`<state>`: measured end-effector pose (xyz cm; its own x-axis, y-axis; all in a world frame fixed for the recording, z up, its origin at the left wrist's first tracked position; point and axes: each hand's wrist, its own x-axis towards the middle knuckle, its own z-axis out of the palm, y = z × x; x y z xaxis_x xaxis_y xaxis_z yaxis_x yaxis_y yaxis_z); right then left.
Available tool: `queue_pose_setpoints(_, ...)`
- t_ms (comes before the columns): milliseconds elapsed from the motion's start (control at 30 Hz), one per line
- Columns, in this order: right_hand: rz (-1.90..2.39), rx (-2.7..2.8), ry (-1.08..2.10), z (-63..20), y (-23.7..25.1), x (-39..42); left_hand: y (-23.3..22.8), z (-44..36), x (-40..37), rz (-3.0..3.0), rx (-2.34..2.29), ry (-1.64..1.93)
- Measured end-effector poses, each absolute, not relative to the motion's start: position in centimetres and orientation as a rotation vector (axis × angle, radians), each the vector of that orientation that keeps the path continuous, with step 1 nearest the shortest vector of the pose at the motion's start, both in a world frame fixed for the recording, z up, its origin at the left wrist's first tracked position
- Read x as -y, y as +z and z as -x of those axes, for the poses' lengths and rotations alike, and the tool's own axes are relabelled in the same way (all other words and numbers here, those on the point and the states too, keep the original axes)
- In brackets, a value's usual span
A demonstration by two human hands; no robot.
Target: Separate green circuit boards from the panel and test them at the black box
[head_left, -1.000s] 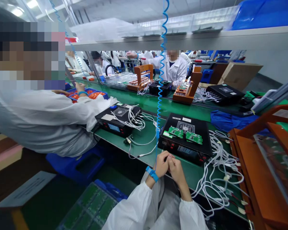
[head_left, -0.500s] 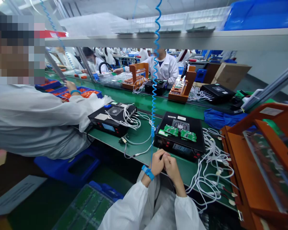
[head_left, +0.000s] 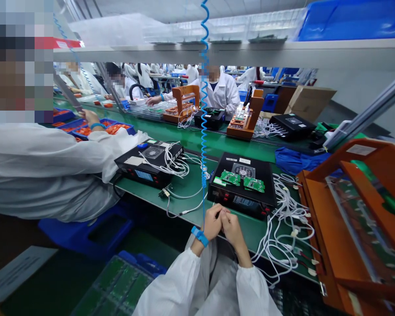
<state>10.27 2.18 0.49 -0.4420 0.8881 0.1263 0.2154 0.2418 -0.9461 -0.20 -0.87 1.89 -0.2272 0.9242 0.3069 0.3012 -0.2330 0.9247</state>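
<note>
My left hand (head_left: 213, 223) and my right hand (head_left: 232, 227) meet at the bench's front edge, fingers curled and fingertips together. Whatever lies between them, if anything, is hidden. A blue wrist strap (head_left: 199, 236) circles my left wrist, joined to a blue coiled cord (head_left: 204, 131) hanging from above. Just beyond my hands sits a black box (head_left: 217, 195) with a fan grille, red buttons and a display. On its top lie green circuit boards (head_left: 254, 184) in two small groups.
White cables (head_left: 283, 237) spill over the bench to the right, beside an orange test fixture (head_left: 332, 237). Left stands a second black box (head_left: 141, 169) with cables on it. A co-worker's sleeve (head_left: 52, 171) reaches toward blue bins (head_left: 130, 129). A tray of boards (head_left: 115, 285) is low at left.
The whole scene has shifted slightly left in view as the head turned a little. My hands keep the same pose, fingertips together.
</note>
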Motion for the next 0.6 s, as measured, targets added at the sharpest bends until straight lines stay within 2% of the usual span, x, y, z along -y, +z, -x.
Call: queue_pose_setpoints(600, 1.004, 1.815, 1.228, -10.25, 0.03, -2.52, 1.78, 0.02, 0.75, -1.468, -1.486, 1.509)
